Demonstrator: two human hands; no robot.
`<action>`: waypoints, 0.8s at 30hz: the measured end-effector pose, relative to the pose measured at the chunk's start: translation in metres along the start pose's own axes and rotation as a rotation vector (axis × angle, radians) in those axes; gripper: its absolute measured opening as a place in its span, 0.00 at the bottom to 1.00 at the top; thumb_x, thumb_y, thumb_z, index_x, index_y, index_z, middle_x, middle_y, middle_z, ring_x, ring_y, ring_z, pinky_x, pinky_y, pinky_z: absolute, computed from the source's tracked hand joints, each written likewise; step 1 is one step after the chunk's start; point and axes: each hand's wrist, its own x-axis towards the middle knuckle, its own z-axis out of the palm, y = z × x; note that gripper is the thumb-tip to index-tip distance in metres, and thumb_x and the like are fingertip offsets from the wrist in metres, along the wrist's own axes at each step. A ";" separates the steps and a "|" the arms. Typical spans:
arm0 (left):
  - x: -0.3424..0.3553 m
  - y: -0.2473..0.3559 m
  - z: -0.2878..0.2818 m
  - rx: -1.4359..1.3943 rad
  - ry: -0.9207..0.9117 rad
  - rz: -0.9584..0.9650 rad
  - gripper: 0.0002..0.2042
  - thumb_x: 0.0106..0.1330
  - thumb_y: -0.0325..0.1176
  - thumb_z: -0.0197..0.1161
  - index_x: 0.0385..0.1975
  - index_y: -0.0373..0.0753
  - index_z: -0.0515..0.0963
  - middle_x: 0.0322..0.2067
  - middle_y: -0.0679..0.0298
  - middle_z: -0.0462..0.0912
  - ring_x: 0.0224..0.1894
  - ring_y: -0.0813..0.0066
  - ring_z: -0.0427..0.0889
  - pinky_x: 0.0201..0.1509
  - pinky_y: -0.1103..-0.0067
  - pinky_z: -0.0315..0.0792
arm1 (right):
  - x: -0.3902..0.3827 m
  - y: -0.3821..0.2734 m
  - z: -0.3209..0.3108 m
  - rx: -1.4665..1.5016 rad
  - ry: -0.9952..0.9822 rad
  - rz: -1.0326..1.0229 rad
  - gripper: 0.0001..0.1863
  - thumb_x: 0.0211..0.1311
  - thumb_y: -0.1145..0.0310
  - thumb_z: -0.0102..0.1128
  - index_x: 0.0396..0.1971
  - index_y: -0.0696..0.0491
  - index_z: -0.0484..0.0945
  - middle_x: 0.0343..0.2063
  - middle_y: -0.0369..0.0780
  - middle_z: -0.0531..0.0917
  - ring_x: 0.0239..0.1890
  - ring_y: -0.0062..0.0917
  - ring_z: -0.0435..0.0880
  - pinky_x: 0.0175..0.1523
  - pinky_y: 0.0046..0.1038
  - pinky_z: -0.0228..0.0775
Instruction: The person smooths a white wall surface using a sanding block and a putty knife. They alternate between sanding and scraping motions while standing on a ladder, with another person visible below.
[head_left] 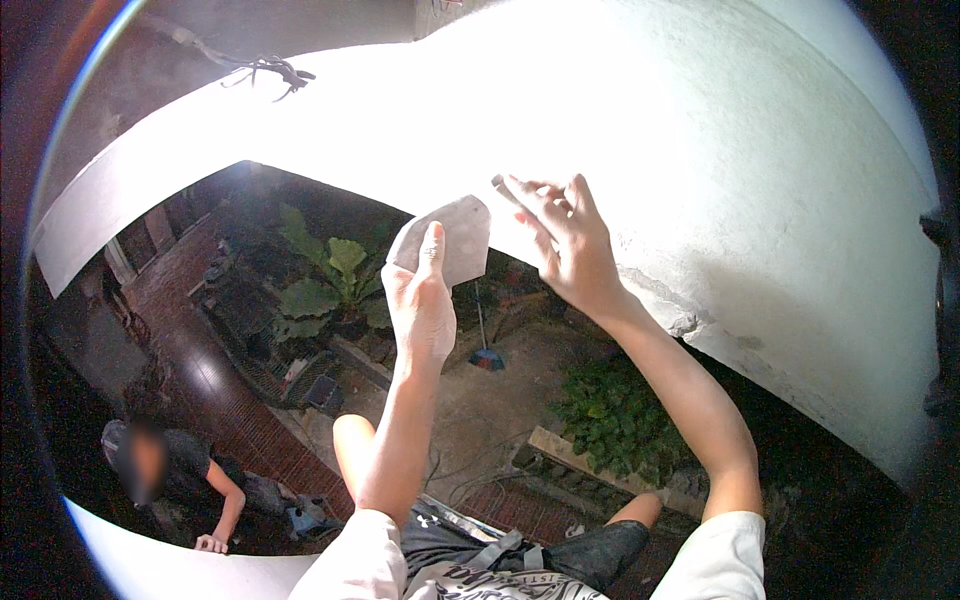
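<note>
My left hand is closed round a flat, pale grey piece with angular corners, its thumb lying across the face. What the piece is made of is hard to tell. Just to the right and slightly higher, my right hand has bent fingers, with thumb and forefinger near each other. A small dark tip shows at these fingertips, too small to name. Both hands are raised in front of a big white curved surface, which glares strongly behind them. The right hand's fingers overlap its bright part.
A cracked, chipped edge runs along the white surface's lower side. Dark cables lie on its upper left. Far below are leafy plants, a broom and a tiled path. Another person is at the lower left.
</note>
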 end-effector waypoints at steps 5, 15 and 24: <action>-0.002 0.001 0.002 -0.068 -0.109 0.032 0.13 0.65 0.33 0.62 0.45 0.33 0.77 0.42 0.60 0.81 0.44 0.73 0.79 0.47 0.77 0.73 | -0.009 0.005 0.010 -0.014 -0.087 0.038 0.19 0.61 0.74 0.56 0.53 0.55 0.75 0.44 0.47 0.76 0.43 0.38 0.78 0.47 0.38 0.73; 0.006 -0.003 -0.010 -0.306 -0.338 -0.008 0.14 0.63 0.31 0.63 0.45 0.32 0.77 0.42 0.65 0.80 0.49 0.77 0.76 0.55 0.79 0.66 | -0.014 0.017 0.018 0.392 -0.175 0.549 0.25 0.69 0.58 0.43 0.61 0.57 0.66 0.44 0.42 0.79 0.46 0.26 0.74 0.52 0.30 0.66; 0.004 -0.029 -0.021 -0.340 -0.684 -0.344 0.24 0.67 0.35 0.52 0.62 0.34 0.63 0.58 0.55 0.71 0.60 0.62 0.71 0.62 0.61 0.67 | -0.024 -0.016 0.018 0.650 -0.250 0.611 0.24 0.67 0.53 0.54 0.47 0.61 0.77 0.42 0.47 0.81 0.44 0.26 0.81 0.49 0.26 0.71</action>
